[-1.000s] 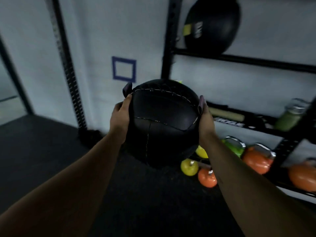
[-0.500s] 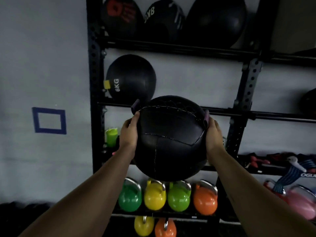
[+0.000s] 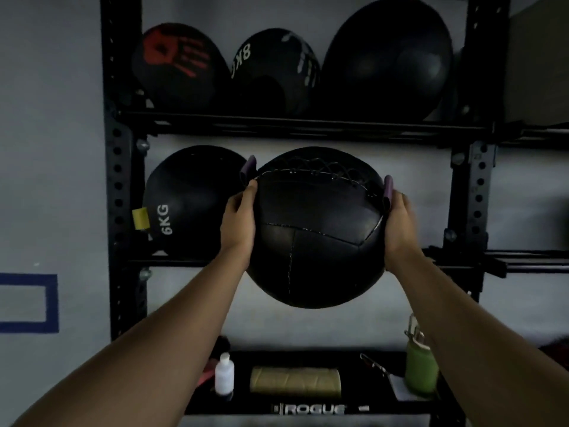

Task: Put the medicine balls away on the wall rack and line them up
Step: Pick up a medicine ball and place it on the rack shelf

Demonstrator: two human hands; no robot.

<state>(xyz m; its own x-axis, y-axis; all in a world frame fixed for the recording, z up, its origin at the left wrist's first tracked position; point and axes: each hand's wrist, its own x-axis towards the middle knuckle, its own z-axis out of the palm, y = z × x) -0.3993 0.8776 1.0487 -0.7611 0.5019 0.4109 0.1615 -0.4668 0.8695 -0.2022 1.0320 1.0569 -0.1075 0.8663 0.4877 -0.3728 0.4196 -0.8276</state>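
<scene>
I hold a black stitched medicine ball [image 3: 314, 235] between both hands, at the height of the middle shelf bar [image 3: 462, 257] of the black wall rack [image 3: 118, 167]. My left hand [image 3: 238, 220] presses its left side and my right hand [image 3: 398, 226] its right side. Purple loops stick out near my fingertips. A black 6KG ball [image 3: 191, 204] rests on the middle shelf, just left of the held ball. On the top shelf sit a ball with a red handprint [image 3: 178, 66], an 8KG ball [image 3: 274, 72] and a large plain black ball [image 3: 388, 60].
The middle shelf has open space right of the 6KG ball. Below, a lower shelf marked ROGUE [image 3: 314, 409] holds a small white bottle [image 3: 224, 377], a tan roll [image 3: 295, 380] and a green bottle [image 3: 421, 371]. A blue tape square [image 3: 52, 303] marks the wall at left.
I have stepped closer to the rack and raised the ball. The view has tilted up, so the kettlebells below dropped out of sight. Both hands keep the same grip.
</scene>
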